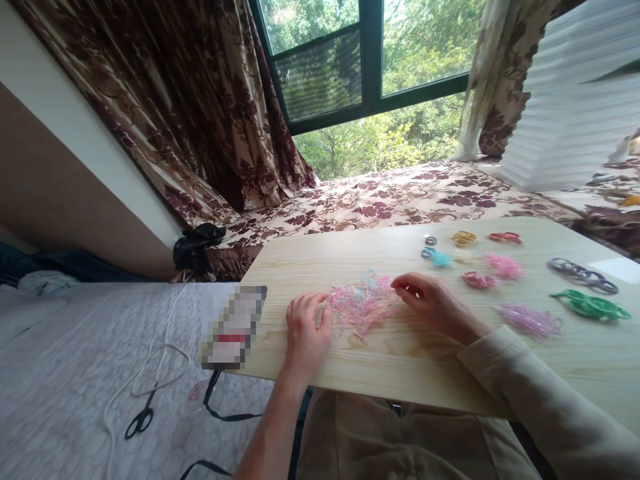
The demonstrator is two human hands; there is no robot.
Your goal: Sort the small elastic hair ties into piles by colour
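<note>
A loose pile of thin pink, purple and light blue pieces point(361, 303) lies on the pale wooden table. At its left edge rests my left hand point(309, 327), fingers bent and a little apart, with nothing visible in it. On the pile's right side, my right hand point(425, 297) has its thumb and index fingertips pressed close together; whatever they hold, if anything, is too small to make out. Sorted small heaps lie to the right: light blue point(440, 258), pink point(503, 265), darker pink point(479, 280) and purple point(530, 320).
Green loops point(593, 305), dark rings point(583, 275), yellow loops point(464, 238) and red loops point(505, 237) lie on the table's right part. A blurred-out flat object point(234, 327) sits at the left edge. Scissors point(140, 421) and a white cable point(145, 363) are on the bed.
</note>
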